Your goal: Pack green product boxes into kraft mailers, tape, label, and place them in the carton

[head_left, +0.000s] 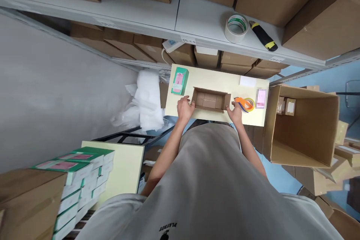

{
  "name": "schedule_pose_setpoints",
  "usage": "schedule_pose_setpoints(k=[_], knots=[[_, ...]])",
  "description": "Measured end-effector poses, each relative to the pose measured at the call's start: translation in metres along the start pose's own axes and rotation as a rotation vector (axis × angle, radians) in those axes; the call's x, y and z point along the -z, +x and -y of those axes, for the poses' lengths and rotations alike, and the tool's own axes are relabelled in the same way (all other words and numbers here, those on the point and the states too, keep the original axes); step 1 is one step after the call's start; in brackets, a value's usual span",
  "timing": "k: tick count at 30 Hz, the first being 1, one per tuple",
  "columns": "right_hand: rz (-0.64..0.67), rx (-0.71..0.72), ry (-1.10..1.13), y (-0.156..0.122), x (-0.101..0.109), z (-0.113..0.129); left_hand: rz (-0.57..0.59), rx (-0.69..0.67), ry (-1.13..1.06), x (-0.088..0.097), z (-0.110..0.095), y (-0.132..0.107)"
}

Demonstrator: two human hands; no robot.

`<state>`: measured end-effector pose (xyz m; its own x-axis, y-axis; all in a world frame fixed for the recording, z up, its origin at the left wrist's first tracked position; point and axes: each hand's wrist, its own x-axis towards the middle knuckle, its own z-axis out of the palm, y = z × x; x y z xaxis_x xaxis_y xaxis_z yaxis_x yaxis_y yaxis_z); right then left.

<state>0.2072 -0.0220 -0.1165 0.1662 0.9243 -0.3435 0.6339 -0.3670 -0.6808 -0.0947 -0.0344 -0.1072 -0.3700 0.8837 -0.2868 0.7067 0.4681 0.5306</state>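
A small open cardboard box (210, 99) lies on a pale yellow table (213, 78), its flaps up. My left hand (185, 107) grips its left end and my right hand (235, 111) grips its right end, fingers curled round the walls. A green and pink product box (179, 80) stands on the table just left of the carton. An orange tape dispenser (244, 104) with a roll lies right beside my right hand.
A large open carton (305, 125) stands right of the table. White foam wrap (144, 99) is piled at the left. A tape roll (236, 27) and a yellow-black utility knife (263, 36) rest on the shelf above. Stacked green boxes (81, 180) sit at lower left.
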Motion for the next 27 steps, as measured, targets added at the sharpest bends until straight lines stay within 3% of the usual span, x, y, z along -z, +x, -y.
schedule_pose_setpoints(k=[6, 13, 21, 27], knots=[[0.183, -0.044, 0.147, 0.016, -0.005, -0.014, -0.033, 0.159, -0.031, -0.002, 0.002, -0.020], [0.266, -0.052, 0.231, 0.025, -0.008, -0.016, -0.061, 0.359, -0.266, 0.000, 0.028, -0.080], [0.413, 0.064, 0.197, -0.015, -0.042, 0.039, -0.228, 0.494, -0.570, 0.030, 0.081, -0.142], [0.505, 0.200, 0.174, -0.081, -0.100, 0.093, -0.470, 0.589, -0.860, 0.068, 0.151, -0.210]])
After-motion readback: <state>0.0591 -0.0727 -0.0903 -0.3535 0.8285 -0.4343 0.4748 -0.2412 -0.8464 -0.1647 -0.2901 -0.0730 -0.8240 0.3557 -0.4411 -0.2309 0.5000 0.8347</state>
